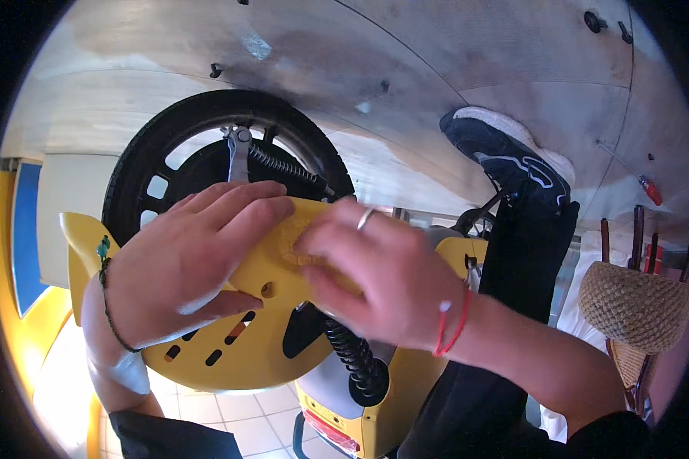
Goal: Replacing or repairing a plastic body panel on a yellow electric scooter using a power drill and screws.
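Rested the left hand [184,260], thumb wide of its fingers, on the yellow panel [260,348] partly covering the black wheel [199,172]; curled the right hand [386,275] over the panel's right part (too blurred to tell whether gripping).

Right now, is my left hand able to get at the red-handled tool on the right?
Probably not easily: the left hand lies on the yellow cover, and the right hand and black-trousered leg appear between it and the red-handled tool.
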The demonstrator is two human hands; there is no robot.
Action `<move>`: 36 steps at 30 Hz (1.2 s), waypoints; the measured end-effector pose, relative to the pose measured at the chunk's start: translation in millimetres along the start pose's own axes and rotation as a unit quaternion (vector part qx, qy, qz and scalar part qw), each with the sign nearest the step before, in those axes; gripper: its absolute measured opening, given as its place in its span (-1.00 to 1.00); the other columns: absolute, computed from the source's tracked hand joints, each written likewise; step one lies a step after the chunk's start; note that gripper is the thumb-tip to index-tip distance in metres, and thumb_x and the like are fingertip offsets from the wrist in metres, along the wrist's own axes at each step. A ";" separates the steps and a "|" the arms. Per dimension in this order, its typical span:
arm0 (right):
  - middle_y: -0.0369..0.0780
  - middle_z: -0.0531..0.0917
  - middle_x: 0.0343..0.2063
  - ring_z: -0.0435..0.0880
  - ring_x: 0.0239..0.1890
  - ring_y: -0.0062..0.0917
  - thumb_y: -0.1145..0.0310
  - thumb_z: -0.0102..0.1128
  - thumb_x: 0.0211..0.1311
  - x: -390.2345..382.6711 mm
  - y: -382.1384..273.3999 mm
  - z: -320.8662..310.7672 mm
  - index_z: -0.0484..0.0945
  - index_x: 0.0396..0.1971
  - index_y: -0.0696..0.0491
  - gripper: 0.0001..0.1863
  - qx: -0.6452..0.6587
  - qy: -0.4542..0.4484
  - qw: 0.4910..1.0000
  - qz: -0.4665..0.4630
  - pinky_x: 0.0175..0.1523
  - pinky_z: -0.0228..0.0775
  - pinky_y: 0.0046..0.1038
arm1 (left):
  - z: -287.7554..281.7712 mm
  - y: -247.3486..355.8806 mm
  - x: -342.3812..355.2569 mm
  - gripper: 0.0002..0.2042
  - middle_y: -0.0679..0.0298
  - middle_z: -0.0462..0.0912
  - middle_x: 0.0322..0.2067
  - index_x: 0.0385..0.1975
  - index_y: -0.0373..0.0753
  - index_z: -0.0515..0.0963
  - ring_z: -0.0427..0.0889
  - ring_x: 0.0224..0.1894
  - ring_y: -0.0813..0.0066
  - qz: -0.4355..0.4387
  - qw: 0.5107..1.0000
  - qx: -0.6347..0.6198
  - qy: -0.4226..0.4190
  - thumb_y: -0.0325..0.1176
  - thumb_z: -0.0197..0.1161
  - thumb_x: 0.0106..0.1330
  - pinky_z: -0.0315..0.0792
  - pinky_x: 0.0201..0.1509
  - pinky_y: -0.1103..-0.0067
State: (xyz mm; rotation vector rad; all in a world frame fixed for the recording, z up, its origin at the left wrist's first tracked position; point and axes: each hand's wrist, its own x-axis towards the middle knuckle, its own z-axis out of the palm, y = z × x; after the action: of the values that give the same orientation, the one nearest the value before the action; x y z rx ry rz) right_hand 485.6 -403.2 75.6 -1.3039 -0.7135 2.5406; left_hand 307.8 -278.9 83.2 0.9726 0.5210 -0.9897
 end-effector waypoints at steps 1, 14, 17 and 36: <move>-0.14 0.53 -0.39 0.58 -0.39 -0.33 0.53 0.18 -0.01 1.4 9.4 -5.5 0.48 -0.37 0.14 -0.84 -0.035 0.033 0.999 0.014 -0.31 0.44 -0.43 | 2.2 -0.8 1.0 -0.23 0.05 0.31 0.13 0.08 -0.27 0.26 0.33 0.16 0.04 0.003 1.000 -0.006 0.001 -0.40 0.46 -0.27 0.31 0.17 0.34; -0.27 0.55 -0.33 0.54 -0.24 -0.43 0.41 0.12 -0.06 42.7 65.6 -93.8 0.53 -0.34 0.02 -0.80 -0.469 0.046 0.834 -0.285 -0.20 0.45 -0.45 | -6.1 -2.2 -10.3 -0.20 0.05 0.28 0.06 0.14 -0.37 0.18 0.34 0.08 0.11 0.014 0.999 0.030 -0.001 -0.40 0.45 -0.18 0.37 0.10 0.44; -0.32 0.54 -0.25 0.52 -0.18 -0.48 0.39 0.09 -0.06 43.2 75.9 -63.5 0.53 -0.33 0.03 -0.78 -0.465 -0.044 0.843 -0.266 -0.17 0.42 -0.49 | -7.2 -3.4 -12.5 -0.21 0.05 0.28 0.05 0.13 -0.37 0.19 0.35 0.08 0.12 -0.001 1.000 0.029 0.001 -0.40 0.44 -0.19 0.37 0.08 0.44; -0.38 0.54 -0.32 0.42 -0.15 -0.52 0.35 0.16 -0.14 119.1 133.5 -20.3 0.64 -0.64 0.01 -0.89 -0.574 -0.241 0.702 -0.346 -0.11 0.29 -0.53 | -1.6 -19.2 -21.0 -0.17 0.05 0.30 0.08 0.17 -0.30 0.22 0.33 0.12 0.08 0.011 1.000 -0.019 0.020 -0.38 0.44 -0.24 0.37 0.10 0.36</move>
State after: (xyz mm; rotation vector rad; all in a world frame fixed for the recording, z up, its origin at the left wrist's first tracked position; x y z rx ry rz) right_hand 437.2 -466.3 -86.0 -0.2297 -2.5463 1.6265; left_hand 280.9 -271.9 89.7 0.9632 0.5597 -0.9387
